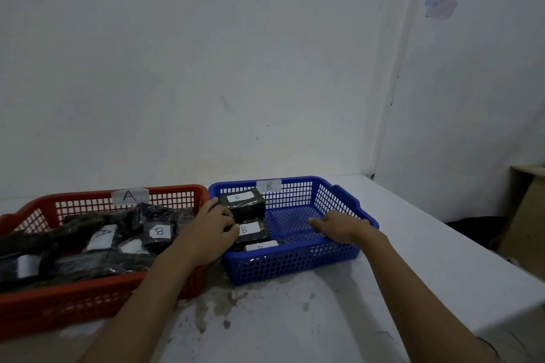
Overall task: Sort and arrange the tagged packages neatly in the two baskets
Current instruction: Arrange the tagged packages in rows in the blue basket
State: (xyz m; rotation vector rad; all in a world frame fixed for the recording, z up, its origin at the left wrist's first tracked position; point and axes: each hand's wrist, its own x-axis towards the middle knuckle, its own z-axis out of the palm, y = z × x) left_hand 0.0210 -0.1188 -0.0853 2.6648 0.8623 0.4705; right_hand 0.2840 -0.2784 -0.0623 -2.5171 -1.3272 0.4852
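Note:
A red basket (88, 300) tagged A stands at the left, holding several black wrapped packages, one tagged A (101, 237) and one tagged B (159, 231). Beside it on the right stands a blue basket (295, 265) tagged B. Three black packages tagged B lie in a row along its left side: a far one (244, 203), a middle one (253, 231) and a near one (262, 245). My left hand (206, 230) reaches across the shared basket walls and holds the middle package at its left edge. My right hand (339, 227) hovers inside the blue basket, fingers relaxed, holding nothing.
The baskets stand on a white table (295, 318) with brown stains near the front of the blue basket. A white wall rises right behind them. The table's right edge runs diagonally, and a brown cardboard box (525, 215) stands beyond it on the floor.

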